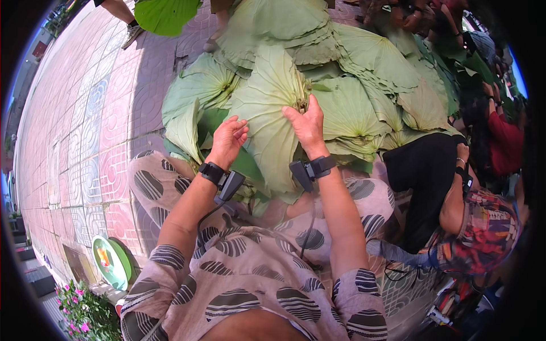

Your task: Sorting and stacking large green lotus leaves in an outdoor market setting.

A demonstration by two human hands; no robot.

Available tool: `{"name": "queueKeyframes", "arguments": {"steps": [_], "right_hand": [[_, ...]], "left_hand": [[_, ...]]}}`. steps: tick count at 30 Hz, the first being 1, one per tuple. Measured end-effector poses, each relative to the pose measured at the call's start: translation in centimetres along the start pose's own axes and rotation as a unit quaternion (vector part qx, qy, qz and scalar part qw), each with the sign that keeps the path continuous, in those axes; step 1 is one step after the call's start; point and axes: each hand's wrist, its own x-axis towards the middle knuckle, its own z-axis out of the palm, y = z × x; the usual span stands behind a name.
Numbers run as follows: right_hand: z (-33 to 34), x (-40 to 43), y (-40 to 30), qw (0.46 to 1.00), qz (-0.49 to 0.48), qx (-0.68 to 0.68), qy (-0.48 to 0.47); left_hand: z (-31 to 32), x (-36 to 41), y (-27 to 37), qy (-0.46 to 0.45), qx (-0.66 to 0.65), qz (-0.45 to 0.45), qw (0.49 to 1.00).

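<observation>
A folded stack of pale green lotus leaves [266, 91] stands tilted up in front of me. My right hand [308, 125] grips its gathered stem side, the thumb on the near face and the fingers partly hidden behind the leaves. Just left of this stack is my left hand [229, 140], its fingers loosely curled and apart, with nothing seen in it. Below and behind my left hand lie more folded leaves [187, 128]. To the right of my right hand, another fan-shaped bundle of lotus leaves [352, 111] rests with its veins running to a brownish centre.
A large heap of stacked leaves [281, 21] spreads beyond my hands. At my right sits a person in a patterned top [482, 230]; others crowd the far right. Green plastic basins [111, 262] and a pink-flowered plant [87, 311] are at lower left, on patterned paving [115, 140].
</observation>
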Motion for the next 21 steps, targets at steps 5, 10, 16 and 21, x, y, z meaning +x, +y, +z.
{"name": "queueKeyframes", "arguments": {"steps": [5,10,16,21], "right_hand": [[-4.0,3.9,-3.9,0.97,-0.189,0.131,0.082],[-10.0,5.3,-0.4,0.927,-0.172,0.157,0.294],[-16.7,-0.6,8.0,0.79,0.257,0.114,0.545],[-17.4,-0.3,8.3,0.822,0.247,0.135,0.495]], "left_hand": [[-4.6,-0.1,0.1,0.046,-0.031,-0.02,0.998],[-6.4,-0.3,-0.6,0.057,-0.05,-0.042,0.996],[-7.3,-0.8,-1.1,0.056,-0.044,-0.056,0.996],[-8.7,-0.9,-1.2,0.057,-0.026,-0.05,0.997]]}}
